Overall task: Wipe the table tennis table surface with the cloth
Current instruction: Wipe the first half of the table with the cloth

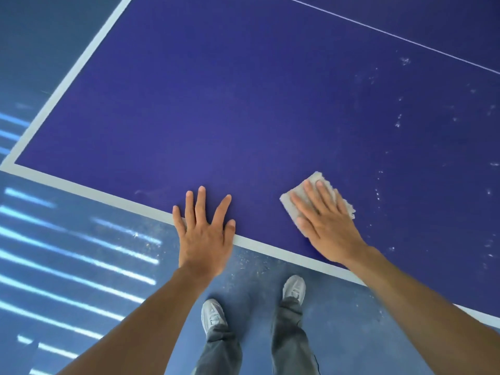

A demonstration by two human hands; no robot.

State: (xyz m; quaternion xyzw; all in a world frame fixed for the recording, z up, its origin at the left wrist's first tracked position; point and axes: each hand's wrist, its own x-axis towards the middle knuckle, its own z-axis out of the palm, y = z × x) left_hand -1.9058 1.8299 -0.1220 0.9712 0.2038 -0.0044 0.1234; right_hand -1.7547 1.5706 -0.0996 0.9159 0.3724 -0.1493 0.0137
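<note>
The blue table tennis table [243, 104] filled the view, and the grey cloth [290, 199] lay flat near its front edge, right under the right hand [324, 220], whose straight fingers pressed down on it. The left hand [204, 234] rested spread flat across the white edge line [259, 243]. White specks [399, 120] dotted the surface on the right, with blue floor [351, 320] below.

No legible text, label, brand, number or sign in view. Table tennis table [243, 104] carries only plain white edge band [67, 82] toward 9 and 6 o'clock, and thin white line [392, 35] at 1 o'clock; no lettering. Grey shoes [294, 288] at 6 o'clock: no readable mark.
</note>
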